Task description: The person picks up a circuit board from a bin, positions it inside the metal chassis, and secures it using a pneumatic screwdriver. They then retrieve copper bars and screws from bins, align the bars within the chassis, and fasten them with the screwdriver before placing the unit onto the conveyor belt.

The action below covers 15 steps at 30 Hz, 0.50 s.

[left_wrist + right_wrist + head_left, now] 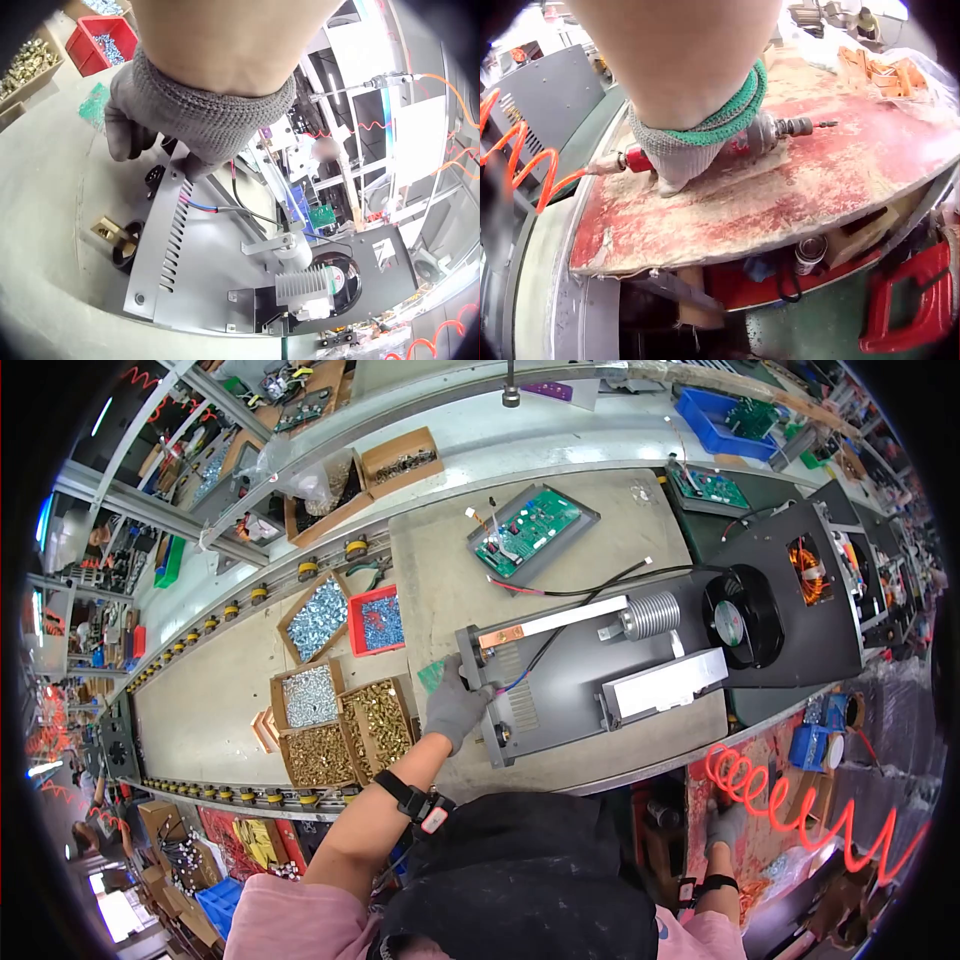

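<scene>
at the near left, left hand (455,705) grips the vented end of the grey chassis (570,680); its long axis runs rightward from that hand toward the fan (742,618). down right, right hand (682,146) wraps the air screwdriver (780,129) lying on the red board (817,195), well apart from the chassis.

Two gloved hands (455,705). One grey chassis (580,680) on the bench (200,710). Left: four cardboard boxes (308,696) of fasteners, one red bin (376,622). Far: two green circuit boards (527,528). One black fan (742,618). One air screwdriver (780,131).
</scene>
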Motion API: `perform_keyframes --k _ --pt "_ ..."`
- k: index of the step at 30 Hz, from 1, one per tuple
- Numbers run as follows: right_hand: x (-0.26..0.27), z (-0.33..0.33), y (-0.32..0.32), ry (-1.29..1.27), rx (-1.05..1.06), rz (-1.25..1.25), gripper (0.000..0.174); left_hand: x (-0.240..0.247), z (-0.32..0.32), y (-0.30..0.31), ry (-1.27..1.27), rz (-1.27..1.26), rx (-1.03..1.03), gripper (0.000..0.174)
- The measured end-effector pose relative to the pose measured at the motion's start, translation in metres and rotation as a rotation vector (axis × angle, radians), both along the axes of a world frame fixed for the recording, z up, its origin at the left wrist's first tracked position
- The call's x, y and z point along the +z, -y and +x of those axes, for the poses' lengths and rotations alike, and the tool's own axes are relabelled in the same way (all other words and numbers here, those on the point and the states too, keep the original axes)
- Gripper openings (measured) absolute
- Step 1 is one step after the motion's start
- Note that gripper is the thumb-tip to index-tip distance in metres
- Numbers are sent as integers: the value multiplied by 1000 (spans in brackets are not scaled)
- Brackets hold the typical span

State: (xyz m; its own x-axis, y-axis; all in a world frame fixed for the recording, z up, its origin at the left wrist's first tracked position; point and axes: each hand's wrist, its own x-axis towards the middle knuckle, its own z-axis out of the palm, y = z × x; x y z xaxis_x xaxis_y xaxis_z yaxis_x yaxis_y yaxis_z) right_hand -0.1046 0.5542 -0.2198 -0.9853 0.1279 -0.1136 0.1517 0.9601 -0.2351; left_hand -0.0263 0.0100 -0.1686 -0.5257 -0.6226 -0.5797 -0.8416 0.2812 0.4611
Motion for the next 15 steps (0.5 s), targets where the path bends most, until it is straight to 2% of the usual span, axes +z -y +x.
perform_keyframes --k 1,2,4,5,7,8,9,11,13,15 --pt "-1 -2 -11 -49 28 250 60 3 -3 3 41 30 -11 79" --pt "-3 -5 -21 -51 29 240 60 3 -7 4 40 21 -10 79" --pt "-4 -13 -33 63 41 536 55 -4 -18 9 162 -377 -130 82" --pt "10 -21 -22 44 35 530 55 -10 -25 15 143 -385 -127 82" --pt "59 -44 21 381 273 391 48 -25 -38 27 59 -257 -84 85" --pt "77 -54 42 475 290 112 43 -31 -38 30 -28 -127 -77 82" --pt "96 -59 66 567 315 -167 39 -42 -37 28 -87 -108 -68 80" --pt "176 -82 169 608 554 -373 40 -40 -32 24 -122 -69 -92 75" --pt "238 -115 251 398 845 -253 40 -37 -16 14 -124 -33 -102 70" --pt "274 -154 320 72 1049 -410 42 -45 4 -1 -146 9 -52 69"
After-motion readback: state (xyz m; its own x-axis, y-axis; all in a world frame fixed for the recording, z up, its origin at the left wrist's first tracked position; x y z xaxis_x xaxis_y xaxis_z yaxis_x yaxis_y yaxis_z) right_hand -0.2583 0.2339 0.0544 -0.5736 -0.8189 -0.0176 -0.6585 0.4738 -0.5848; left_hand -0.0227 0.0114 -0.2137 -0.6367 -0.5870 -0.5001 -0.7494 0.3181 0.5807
